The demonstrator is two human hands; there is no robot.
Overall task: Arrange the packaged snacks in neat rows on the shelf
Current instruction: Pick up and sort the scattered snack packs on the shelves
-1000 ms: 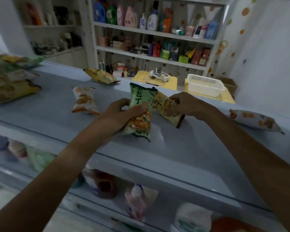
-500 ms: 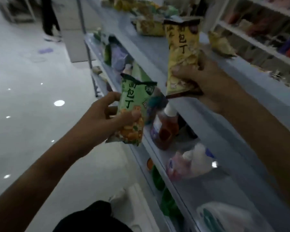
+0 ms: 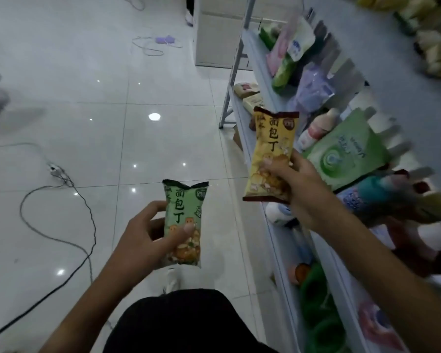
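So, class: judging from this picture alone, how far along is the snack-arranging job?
Done: nothing clearly; packets on the top shelf are too blurred to judge. In hand: left hand holds the green packet, right hand the yellow packet. Left: placing both in rows.

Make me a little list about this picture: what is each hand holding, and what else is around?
left hand: grips the green snack packet, held upright over the floor
right hand: grips the yellow snack packet, upright, beside the shelves
packets: apart, not touching
shelves: on the right, holding pouches and bottles, among them a green pouch
floor: white shiny tiles
cable: black, curling across the floor on the left
snack rows: neither packet is on a shelf yet
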